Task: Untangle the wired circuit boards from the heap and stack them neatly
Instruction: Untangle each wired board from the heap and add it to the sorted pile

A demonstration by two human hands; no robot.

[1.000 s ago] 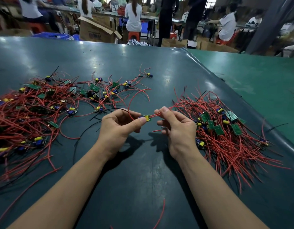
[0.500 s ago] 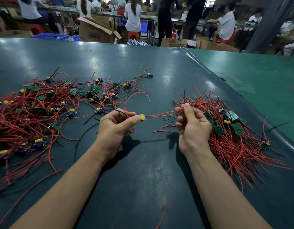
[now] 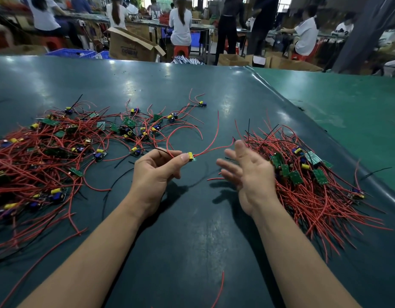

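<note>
Item in hand: one wired circuit board (image 3: 190, 157), small, with a yellow capacitor, pinched between thumb and forefinger of my left hand (image 3: 156, 172) above the middle of the dark table mat (image 3: 192, 241). Its red leads (image 3: 214, 138) arc up and to the right, one of them ending just beside my right hand (image 3: 247, 172), which is spread wide, fingers straight and blurred, holding nothing. Source stock: tangled heap (image 3: 59, 152), left of my hands, boards and red and black wires crossing in every direction. Sorted stock: stack (image 3: 307, 174), right of my hands, green boards bunched together at its top, leads fanned down toward me. Handling note for the present step, as I judge it: keep the pinch on the board itself, not the wire, so the solder joints take no pull; gather the loose leads in my right palm and draw them straight, then lay the board against the green ones in the stack with its leads running the same way. Loose item: one stray red wire (image 3: 218, 290) on the mat near my forearms. Containers: an opened cardboard box (image 3: 130, 46) and a blue crate (image 3: 70, 53) beyond the table's far edge; contents of neither can be made out from here.
</note>
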